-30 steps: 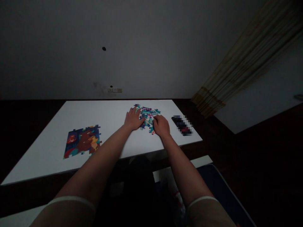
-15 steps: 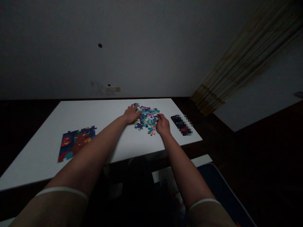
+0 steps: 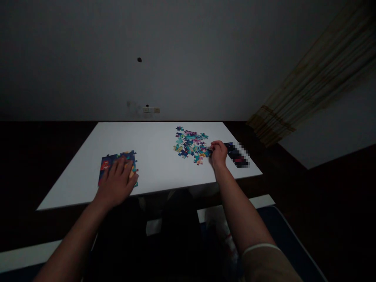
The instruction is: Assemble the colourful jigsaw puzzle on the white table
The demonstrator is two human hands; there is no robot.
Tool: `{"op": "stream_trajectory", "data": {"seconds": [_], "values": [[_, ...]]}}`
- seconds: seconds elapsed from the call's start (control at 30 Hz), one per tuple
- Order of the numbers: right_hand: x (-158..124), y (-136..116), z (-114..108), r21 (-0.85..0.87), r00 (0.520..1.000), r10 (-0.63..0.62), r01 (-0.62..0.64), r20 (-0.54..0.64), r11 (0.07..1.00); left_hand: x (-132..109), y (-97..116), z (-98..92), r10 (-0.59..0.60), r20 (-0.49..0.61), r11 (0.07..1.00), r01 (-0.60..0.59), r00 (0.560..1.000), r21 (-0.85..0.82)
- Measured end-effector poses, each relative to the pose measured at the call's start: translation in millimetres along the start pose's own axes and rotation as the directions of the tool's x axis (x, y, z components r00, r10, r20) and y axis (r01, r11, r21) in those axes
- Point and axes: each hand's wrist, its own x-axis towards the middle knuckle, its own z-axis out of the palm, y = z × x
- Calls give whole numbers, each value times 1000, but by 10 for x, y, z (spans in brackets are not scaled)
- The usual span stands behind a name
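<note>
My left hand (image 3: 117,181) lies flat, fingers spread, on a partly joined colourful puzzle (image 3: 113,161) at the near left of the white table (image 3: 152,164). A heap of loose puzzle pieces (image 3: 190,145) lies at the far right of the table. At the right edge of that heap, my right hand (image 3: 218,153) has its fingers curled and pinched on a dark piece. The room is dim and small details are hard to make out.
A dark flat object (image 3: 236,154), blurred out, lies on the table just right of my right hand. A wall with a socket plate (image 3: 151,110) stands behind the table. A curtain (image 3: 308,82) hangs at the right. Dark floor surrounds the table.
My left hand has left the heap of loose pieces and moved left onto the joined puzzle. My right hand shifted to the heap's right edge and closed on a piece.
</note>
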Motion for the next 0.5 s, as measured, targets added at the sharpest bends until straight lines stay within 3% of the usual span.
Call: {"op": "stream_trajectory", "data": {"seconds": [0.1,0.2,0.37,0.5], "values": [[-19,-22,-20,-19,992,107,-108,-62,994,-3,205,68,15,-23,1000,-15,1000,-9],[-70,-60,-81,-59,990,136,-138,-49,989,133,443,44,51,-28,997,-52,998,-49],[-247,-131,-265,-152,991,74,-57,113,987,307,710,2,104,-19,989,-105,994,-102],[-390,-115,-341,-251,968,-5,71,252,965,312,727,17,128,-28,982,-130,991,-136]]}}
